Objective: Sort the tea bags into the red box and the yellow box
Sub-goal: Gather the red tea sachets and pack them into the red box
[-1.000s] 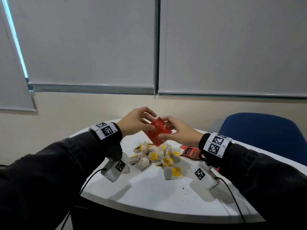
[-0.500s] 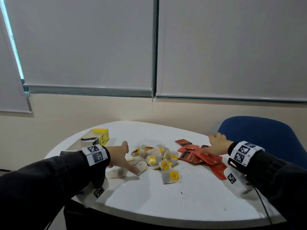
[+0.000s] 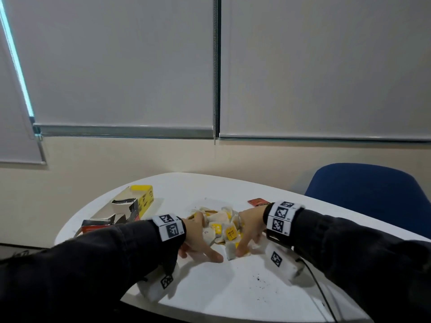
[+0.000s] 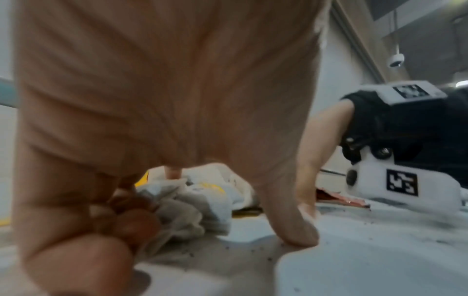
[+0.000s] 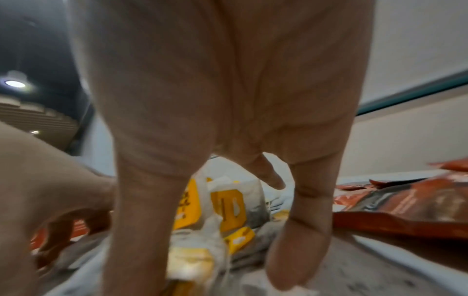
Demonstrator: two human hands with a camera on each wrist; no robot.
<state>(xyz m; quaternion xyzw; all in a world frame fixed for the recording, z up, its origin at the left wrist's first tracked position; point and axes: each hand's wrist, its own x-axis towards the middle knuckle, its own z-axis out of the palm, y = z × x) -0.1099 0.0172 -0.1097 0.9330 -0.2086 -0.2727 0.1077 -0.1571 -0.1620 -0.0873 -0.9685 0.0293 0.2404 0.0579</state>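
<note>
Both hands are cupping the tea bags mid-worktop.
Left hand and right hand, fingers straight, are pressing the pile's sides, grasping nothing. Head view alone is showing the yellow box and red box far left; right wrist view is showing red sachets beside the pile.
</note>
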